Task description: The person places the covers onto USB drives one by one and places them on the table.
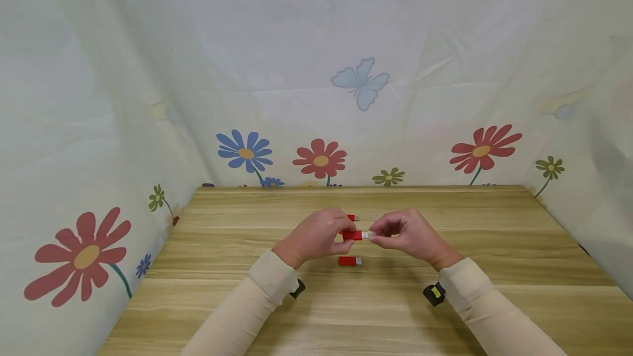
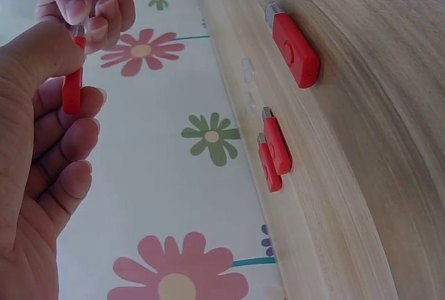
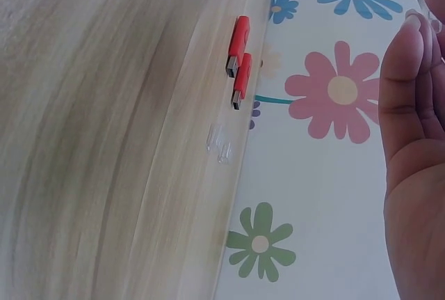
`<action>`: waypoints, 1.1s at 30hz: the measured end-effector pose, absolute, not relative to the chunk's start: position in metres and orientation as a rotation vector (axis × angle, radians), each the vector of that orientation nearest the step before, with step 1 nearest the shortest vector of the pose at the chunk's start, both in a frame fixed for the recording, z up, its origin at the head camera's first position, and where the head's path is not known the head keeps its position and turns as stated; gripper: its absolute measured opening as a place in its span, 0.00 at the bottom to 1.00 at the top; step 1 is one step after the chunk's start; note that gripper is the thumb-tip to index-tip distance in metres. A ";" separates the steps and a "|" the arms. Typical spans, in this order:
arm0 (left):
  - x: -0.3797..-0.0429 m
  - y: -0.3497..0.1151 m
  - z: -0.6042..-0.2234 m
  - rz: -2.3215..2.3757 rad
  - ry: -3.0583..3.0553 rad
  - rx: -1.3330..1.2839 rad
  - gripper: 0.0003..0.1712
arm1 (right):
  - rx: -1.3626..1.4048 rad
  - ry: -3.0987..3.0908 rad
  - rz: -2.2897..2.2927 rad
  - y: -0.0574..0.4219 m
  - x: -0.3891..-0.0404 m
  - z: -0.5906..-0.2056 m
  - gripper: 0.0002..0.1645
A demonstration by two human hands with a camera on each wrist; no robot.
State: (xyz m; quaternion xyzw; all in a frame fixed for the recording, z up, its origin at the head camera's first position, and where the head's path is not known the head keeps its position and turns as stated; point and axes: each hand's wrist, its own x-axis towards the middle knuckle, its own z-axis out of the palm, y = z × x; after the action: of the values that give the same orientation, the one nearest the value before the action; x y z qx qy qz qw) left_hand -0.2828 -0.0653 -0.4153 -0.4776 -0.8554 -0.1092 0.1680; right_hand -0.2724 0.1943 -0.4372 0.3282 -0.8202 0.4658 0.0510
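Observation:
Over the table, my left hand (image 1: 318, 236) pinches a red USB stick (image 1: 353, 235) by its body, its metal plug pointing right. My right hand (image 1: 414, 236) faces it, thumb and fingertips pinching a small clear cap (image 1: 371, 233) at the plug end. Whether the cap is around the plug or just at its tip, I cannot tell. Closer to me lies another red USB stick (image 1: 348, 261), its plug seemingly covered by a clear cap. In the left wrist view, two more red USB sticks (image 2: 277, 145) (image 2: 268, 166) lie side by side farther back, metal plugs bare.
Two loose clear caps (image 3: 215, 138) (image 3: 224, 152) lie near the far edge of the wooden table (image 1: 376, 312), beside the two farther sticks. A flower-printed cloth (image 1: 277, 70) hangs behind the table and along both sides.

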 end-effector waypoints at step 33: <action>-0.283 -0.065 -0.416 -0.308 -2.421 -1.377 0.13 | 0.973 -2.555 1.439 0.188 -0.272 -0.435 0.08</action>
State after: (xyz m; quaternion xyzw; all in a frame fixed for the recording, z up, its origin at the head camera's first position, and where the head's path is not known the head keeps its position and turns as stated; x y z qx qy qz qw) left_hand -0.2835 -0.0646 -0.4161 -0.4845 -0.8515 -0.1083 0.1688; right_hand -0.2719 0.1883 -0.4346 0.3147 -0.8267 0.4657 0.0261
